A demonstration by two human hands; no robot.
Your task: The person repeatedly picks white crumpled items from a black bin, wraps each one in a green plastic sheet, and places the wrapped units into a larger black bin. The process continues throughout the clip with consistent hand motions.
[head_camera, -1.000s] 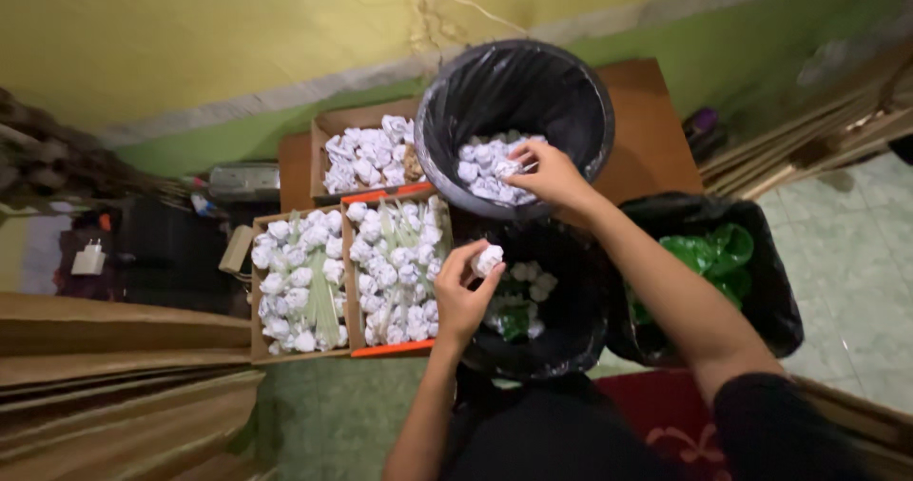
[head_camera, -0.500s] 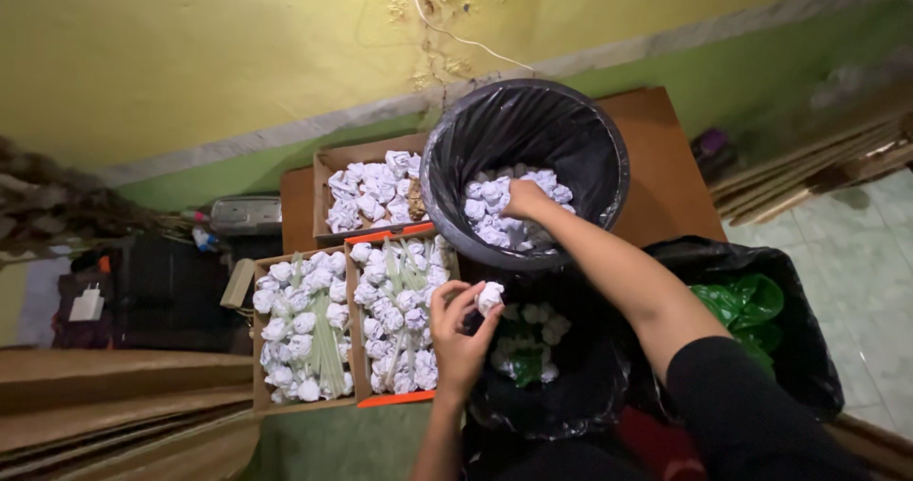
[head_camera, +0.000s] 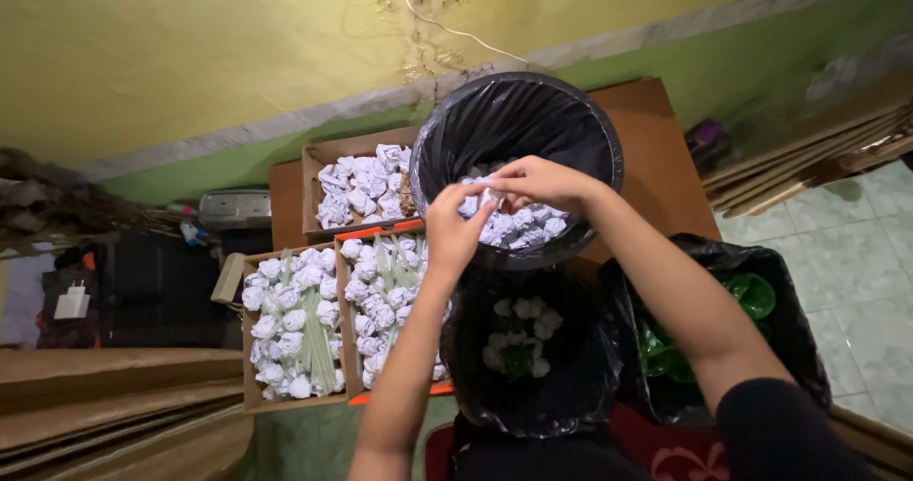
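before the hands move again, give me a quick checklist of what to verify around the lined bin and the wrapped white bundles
1. Both hands meet over the black-lined bin: ok; left hand and right hand are together at a white bundle.
2. Which hand grips that bundle: cannot tell; the fingers overlap.
3. Room in the bin: ok; white bundles cover only the bottom.
4. Supply within reach: ok; the cardboard box beside the left forearm is full of bundles.
5. Lower black bag open: ok; a few bundles lie inside.
6. Bag of green pieces apart from the hands: ok.
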